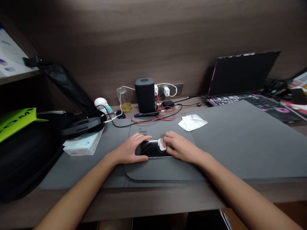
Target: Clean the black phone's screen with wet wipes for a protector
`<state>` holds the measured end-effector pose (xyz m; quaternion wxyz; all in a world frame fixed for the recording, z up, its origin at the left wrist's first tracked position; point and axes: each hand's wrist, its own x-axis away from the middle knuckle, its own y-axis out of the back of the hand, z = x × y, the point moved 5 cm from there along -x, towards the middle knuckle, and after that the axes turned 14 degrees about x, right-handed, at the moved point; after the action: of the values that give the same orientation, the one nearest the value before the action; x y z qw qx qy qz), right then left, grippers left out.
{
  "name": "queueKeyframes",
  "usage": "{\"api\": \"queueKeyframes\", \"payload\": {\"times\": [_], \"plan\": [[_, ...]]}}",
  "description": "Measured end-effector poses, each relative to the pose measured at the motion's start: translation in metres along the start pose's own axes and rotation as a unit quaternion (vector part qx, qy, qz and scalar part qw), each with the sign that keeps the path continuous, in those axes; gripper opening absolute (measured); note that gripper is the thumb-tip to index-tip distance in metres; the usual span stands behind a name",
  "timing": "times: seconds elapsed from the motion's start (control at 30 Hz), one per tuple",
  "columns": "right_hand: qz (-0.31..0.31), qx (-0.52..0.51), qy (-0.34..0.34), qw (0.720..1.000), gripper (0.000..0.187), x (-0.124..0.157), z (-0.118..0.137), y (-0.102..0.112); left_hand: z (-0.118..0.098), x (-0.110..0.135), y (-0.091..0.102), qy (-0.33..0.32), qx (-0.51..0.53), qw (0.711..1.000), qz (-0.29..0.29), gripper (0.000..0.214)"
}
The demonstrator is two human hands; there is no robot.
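A smartphone (151, 149) with a dark, shiny screen lies flat and sideways on the grey desk mat (163, 171). My left hand (130, 148) grips its left end, thumb along the near edge and fingers along the far edge. Bunched in the fingers of my right hand (179, 146) is a white tissue (161, 144), pressed on the right part of the screen. The phone's right end is hidden under that hand. Beyond it, a folded white tissue (192, 122) rests on the mat.
A black speaker (145, 95), a glass jar (124, 100) and tangled red and black cables (168, 115) stand or lie along the wall. An open laptop (242, 76) is at the back right. On the left are a tissue pack (83, 143) and a black bag (26, 159).
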<state>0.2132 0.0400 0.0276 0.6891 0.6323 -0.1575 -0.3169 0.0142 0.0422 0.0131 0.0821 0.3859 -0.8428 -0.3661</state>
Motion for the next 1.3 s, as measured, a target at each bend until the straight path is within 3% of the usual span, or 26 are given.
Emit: {"api": "queueKeyframes", "payload": {"times": [0.17, 0.33, 0.47, 0.63, 0.77, 0.93, 1.07, 1.2, 1.3], "plan": [[0.024, -0.029, 0.061, 0.997, 0.013, 0.0, 0.009, -0.003, 0.001, 0.0, 0.0, -0.006, 0.0, 1.0, 0.0, 0.073], [0.005, 0.002, -0.002, 1.0, 0.013, 0.001, -0.003, 0.002, 0.001, 0.0, -0.001, -0.003, 0.0, 1.0, 0.002, 0.071], [0.037, 0.001, 0.04, 0.999, 0.012, 0.003, 0.001, 0.003, 0.0, 0.0, -0.001, -0.003, 0.003, 1.0, 0.0, 0.072], [0.031, 0.021, 0.008, 0.999, 0.014, 0.004, -0.004, 0.008, -0.001, 0.0, -0.001, -0.005, -0.001, 1.0, 0.002, 0.071], [0.043, 0.007, 0.042, 0.998, 0.012, 0.003, 0.001, 0.005, 0.0, 0.0, 0.0, -0.006, 0.0, 1.0, 0.005, 0.072], [0.023, 0.017, 0.013, 1.0, 0.013, 0.002, -0.003, 0.004, 0.001, 0.0, 0.0, 0.0, -0.001, 1.0, 0.004, 0.072], [0.036, 0.002, 0.055, 0.998, 0.011, 0.002, 0.0, 0.003, 0.0, 0.001, 0.0, 0.001, 0.002, 1.0, 0.004, 0.072], [0.015, 0.028, 0.005, 0.999, 0.012, 0.002, -0.003, 0.003, 0.0, 0.0, 0.0, 0.001, 0.0, 1.0, 0.004, 0.071], [0.022, 0.035, 0.028, 0.999, 0.011, -0.001, 0.005, -0.002, 0.0, 0.0, -0.001, 0.002, 0.0, 1.0, 0.004, 0.073]]}}
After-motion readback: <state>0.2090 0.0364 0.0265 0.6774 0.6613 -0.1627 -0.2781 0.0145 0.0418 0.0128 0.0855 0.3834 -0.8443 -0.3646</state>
